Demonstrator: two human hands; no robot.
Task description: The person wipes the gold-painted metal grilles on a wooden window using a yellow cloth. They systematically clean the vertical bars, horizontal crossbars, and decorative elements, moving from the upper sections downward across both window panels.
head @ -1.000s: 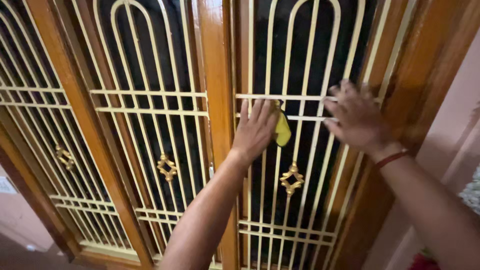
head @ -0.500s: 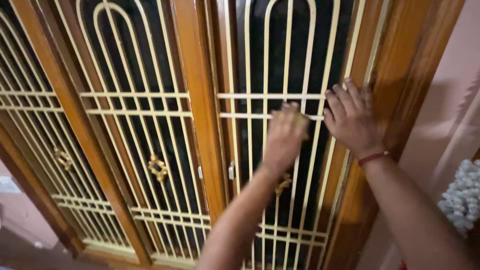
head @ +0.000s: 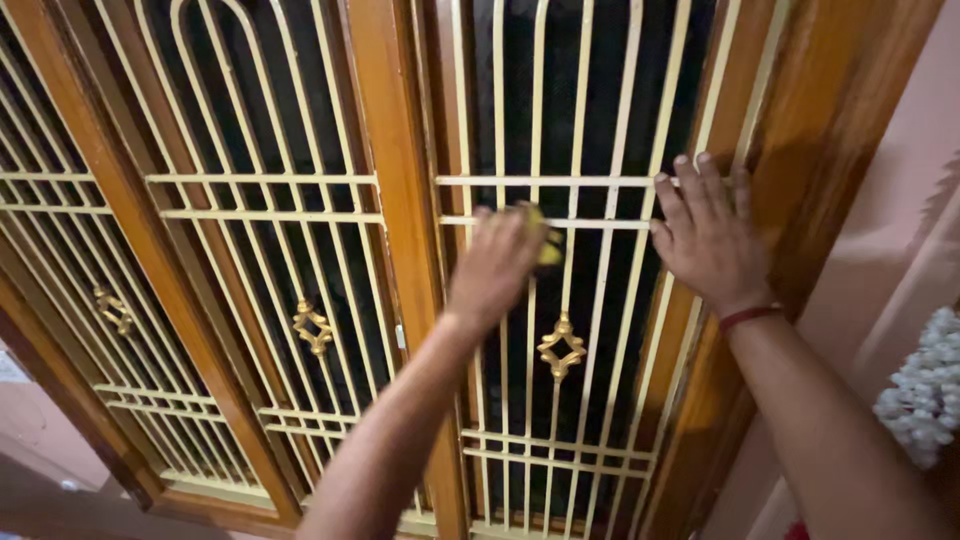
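1. My left hand [head: 497, 268] is up against the window grille [head: 545, 300], approx at the two cross bars [head: 590, 200] of the right-hand panel. It's blurred.
2. Left fingers are curled round a yellow cloth [head: 543, 243], pressing it to the bars. Only a small bit of cloth shows, past the fingertips, just under the lower cross bar. Grip looks closed on it, not flat.
3. My right hand [head: 708, 240] lies flat & spread on the same panel's right edge, fingers pointing up. Fingertips reach the upper cross bar; palm covers the outer upright bars, right next to the wooden frame [head: 800, 180]. It holds nothing, just rests there, fully open.
4. Red thread band [head: 750, 316] on my right wrist.
5. Hands are near each other, not touching; a few upright bars between them.
6. Gold diamond ornament [head: 562, 346] sits on the bars below my left hand, clear of it. Same ornament [head: 312, 327] on the middle panel, another [head: 112, 310] on the far-left one.
7. Glass behind the bars is dark. Wooden post [head: 395, 200] splits middle & right panels.
8. White flower garland [head: 925, 390] at far right, by the pink wall [head: 890, 230], well apart from both hands.
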